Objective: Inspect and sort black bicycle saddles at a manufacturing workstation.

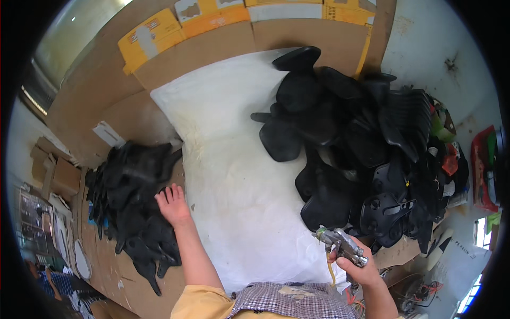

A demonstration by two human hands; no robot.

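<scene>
My right hand is wrapped round a silver metal spray gun, its nozzle pointing left. A thin yellow hose hangs beside the gun. My left hand is stretched out with its fingers spread and nothing in it. It is beside a heap of black, flat moulded pieces at the left; whether it touches them I cannot tell. One black piece in that heap looks blurred. Beyond the spray gun, a larger stack of black moulded pieces with rounded flaps covers the right side.
A white sheet covers the middle of the work surface. Brown cardboard with yellow printed edges stands along the back. At the far right are a red bin and a white wall. A person's striped sleeve shows at lower left.
</scene>
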